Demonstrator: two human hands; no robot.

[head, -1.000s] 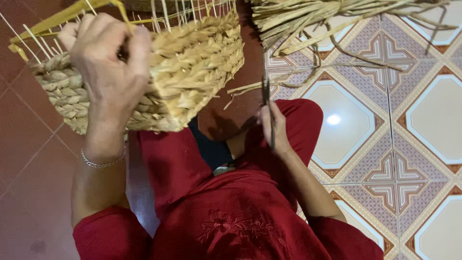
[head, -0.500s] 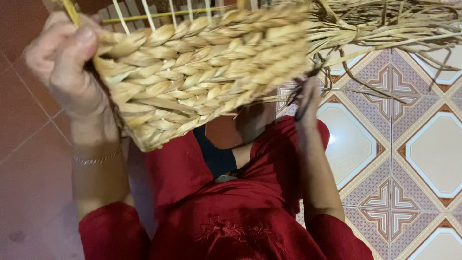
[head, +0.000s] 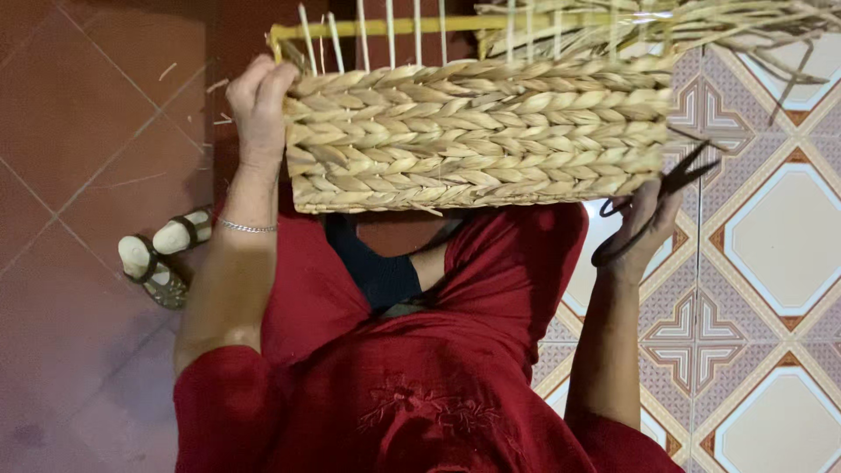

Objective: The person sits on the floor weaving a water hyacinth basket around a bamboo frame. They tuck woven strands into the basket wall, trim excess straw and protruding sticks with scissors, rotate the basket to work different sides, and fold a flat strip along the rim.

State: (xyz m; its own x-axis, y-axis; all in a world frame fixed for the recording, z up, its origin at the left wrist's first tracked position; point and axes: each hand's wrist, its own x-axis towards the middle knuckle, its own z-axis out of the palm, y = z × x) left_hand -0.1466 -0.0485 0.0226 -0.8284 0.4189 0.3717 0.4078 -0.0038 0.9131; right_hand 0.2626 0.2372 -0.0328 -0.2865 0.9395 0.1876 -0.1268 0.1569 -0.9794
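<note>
Basket (head: 477, 131) top is cut off by the frame; it sits over the lap, held up. Left hand (head: 260, 109) grips its left end, fingers hidden behind the weave. Right hand (head: 648, 219) is closed around black scissors (head: 653, 201) at its right end. Thick braided straw, bare upright ribs, loose strands (head: 745, 26) trailing.

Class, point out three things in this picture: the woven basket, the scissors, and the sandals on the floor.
woven basket (head: 473, 131), head view, middle of its braided side wall.
scissors (head: 653, 206), head view, on the dark handles in the right hand (head: 644, 223).
sandals (head: 166, 254), head view, on the strapped soles.
</note>
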